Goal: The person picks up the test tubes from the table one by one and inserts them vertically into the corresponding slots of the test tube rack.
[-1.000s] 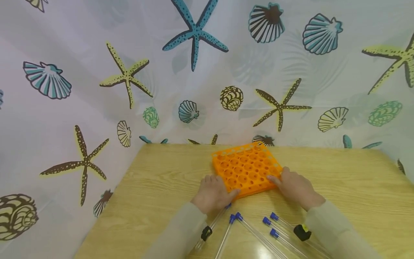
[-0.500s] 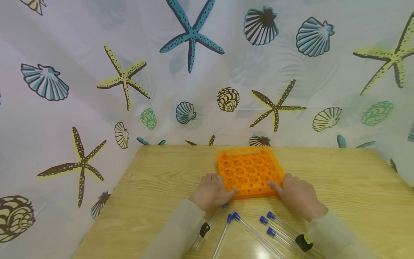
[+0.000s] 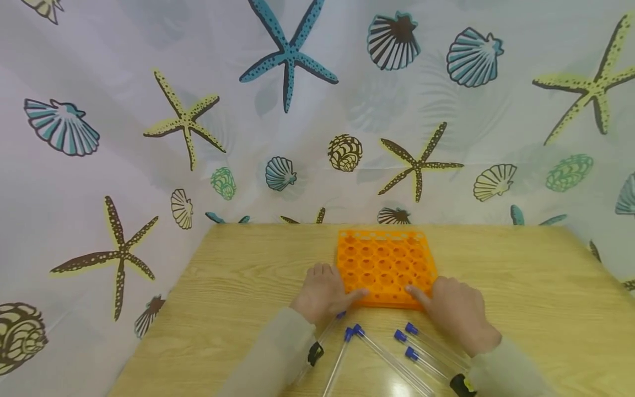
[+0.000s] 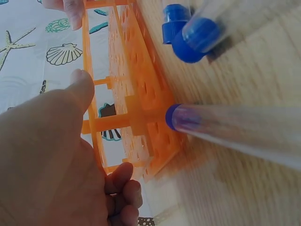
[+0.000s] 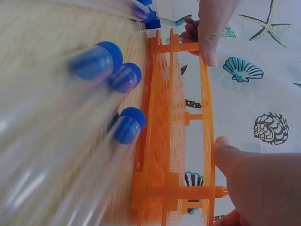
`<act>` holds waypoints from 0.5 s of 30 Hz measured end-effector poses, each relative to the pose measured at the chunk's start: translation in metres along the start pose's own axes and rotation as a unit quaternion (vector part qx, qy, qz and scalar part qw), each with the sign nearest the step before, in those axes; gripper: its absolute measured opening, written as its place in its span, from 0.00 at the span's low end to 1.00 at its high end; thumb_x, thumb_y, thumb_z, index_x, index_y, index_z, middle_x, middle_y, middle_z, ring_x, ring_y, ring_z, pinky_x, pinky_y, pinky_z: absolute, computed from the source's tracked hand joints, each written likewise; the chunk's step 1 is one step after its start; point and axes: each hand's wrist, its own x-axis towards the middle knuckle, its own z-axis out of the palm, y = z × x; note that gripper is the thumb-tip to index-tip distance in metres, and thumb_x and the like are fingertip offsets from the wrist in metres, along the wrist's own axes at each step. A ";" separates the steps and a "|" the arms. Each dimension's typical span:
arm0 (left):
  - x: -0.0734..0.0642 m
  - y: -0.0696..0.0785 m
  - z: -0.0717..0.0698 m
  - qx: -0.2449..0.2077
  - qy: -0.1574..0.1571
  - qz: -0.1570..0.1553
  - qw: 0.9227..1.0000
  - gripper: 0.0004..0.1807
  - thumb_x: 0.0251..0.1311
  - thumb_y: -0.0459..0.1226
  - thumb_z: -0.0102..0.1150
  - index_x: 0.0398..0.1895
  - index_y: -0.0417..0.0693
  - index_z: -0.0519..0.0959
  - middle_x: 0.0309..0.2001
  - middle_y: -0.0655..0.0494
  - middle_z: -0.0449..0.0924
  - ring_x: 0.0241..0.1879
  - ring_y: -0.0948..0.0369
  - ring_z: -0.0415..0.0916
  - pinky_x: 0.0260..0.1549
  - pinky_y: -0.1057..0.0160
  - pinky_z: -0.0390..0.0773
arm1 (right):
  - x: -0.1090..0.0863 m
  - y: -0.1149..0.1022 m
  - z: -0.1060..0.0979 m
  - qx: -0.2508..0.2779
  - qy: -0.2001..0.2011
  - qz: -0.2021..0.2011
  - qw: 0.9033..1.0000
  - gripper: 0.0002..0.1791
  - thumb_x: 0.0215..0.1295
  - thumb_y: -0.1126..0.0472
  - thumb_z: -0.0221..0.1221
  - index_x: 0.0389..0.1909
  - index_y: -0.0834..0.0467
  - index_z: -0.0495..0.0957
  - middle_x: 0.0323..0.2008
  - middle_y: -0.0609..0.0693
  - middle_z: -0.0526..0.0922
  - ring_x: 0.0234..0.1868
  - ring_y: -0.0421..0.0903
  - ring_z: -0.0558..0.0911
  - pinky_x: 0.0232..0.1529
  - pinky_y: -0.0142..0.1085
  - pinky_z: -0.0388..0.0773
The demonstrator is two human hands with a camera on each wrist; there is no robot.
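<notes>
Rack (image 3: 386, 272) of orange plastic is held by two hands on the wooden table (image 3: 238, 275), right of the middle and toward the far side, with its rows of round holes turned up. The near left corner is gripped by the left hand (image 3: 321, 292): the thumb is laid over the top plate and the other fingers are curled together at the left end. The near right corner is gripped by the right hand (image 3: 458, 311), its thumb likewise laid over the top plate; how its other fingers are set cannot be told, as they are mostly hidden.

Six clear tubes with blue caps are spread on the near side of the rack. One tube (image 3: 327, 332) is partly covered by the left wrist, and its cap is seen just beside the rack. Two tubes (image 3: 394, 362) are splayed in the middle, caps close together, and three tubes (image 3: 430, 366) are laid slantwise to the right. Both wrists are banded by black straps (image 3: 315, 353) over pale sleeves (image 3: 278, 347). The far side is closed by a cloth (image 3: 307, 132) printed with starfish and shells.
</notes>
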 end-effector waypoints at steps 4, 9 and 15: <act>0.002 0.001 0.004 0.003 0.015 -0.010 1.000 0.53 0.61 0.76 0.30 0.55 0.34 0.72 0.48 0.43 0.76 0.44 0.52 0.70 0.55 0.54 0.71 | -0.003 -0.003 0.001 -0.015 0.021 -0.003 1.000 0.38 0.68 0.28 0.45 0.10 0.53 0.60 0.11 0.45 0.60 0.12 0.43 0.64 0.13 0.33 0.53; 0.004 0.001 0.005 -0.010 0.008 -0.021 1.000 0.52 0.61 0.76 0.31 0.57 0.35 0.71 0.50 0.43 0.75 0.46 0.52 0.69 0.58 0.53 0.70 | -0.005 -0.004 0.001 -0.011 0.010 0.000 1.000 0.37 0.69 0.29 0.46 0.10 0.53 0.61 0.11 0.45 0.60 0.12 0.43 0.64 0.13 0.33 0.53; 0.005 0.001 0.005 -0.016 -0.013 -0.028 0.999 0.55 0.61 0.76 0.30 0.65 0.34 0.67 0.57 0.40 0.73 0.53 0.50 0.69 0.64 0.51 0.66 | -0.005 -0.003 -0.003 0.008 -0.027 0.014 1.000 0.38 0.68 0.27 0.45 0.12 0.54 0.64 0.13 0.47 0.64 0.14 0.45 0.67 0.15 0.35 0.58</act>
